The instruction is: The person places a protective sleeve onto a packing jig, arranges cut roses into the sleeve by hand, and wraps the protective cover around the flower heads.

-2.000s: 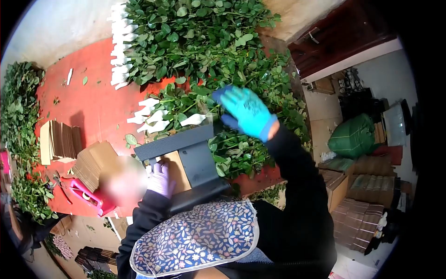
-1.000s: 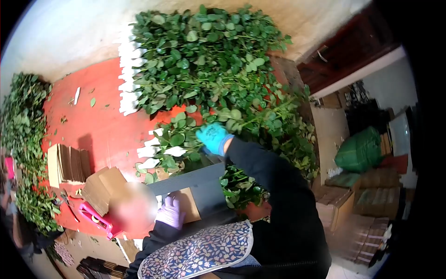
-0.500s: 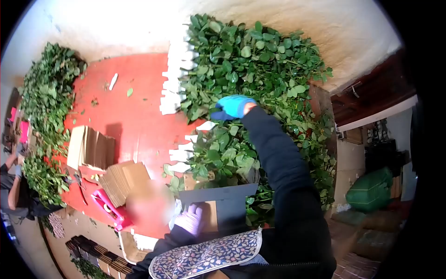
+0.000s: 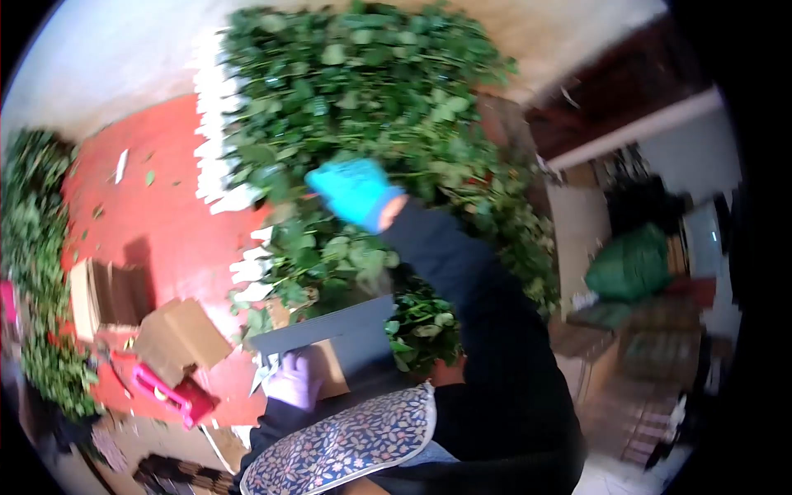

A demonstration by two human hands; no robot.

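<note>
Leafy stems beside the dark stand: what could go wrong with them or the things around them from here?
The right hand is over closely packed leafy stems; drawing one out could snag or tear neighbouring leaves.

The left hand rests by the cardboard sheet on the dark stand; if it slips, the sheet might shift.

The pink tool lies near the edge of the red table, so a knock might send it off.

My single feed looks from the wearer's head, forward and steeply down, close above the floral apron (image 4: 346,444), across the red counter (image 4: 124,210), wide enough to catch the door (image 4: 615,103) at upper right.
</note>
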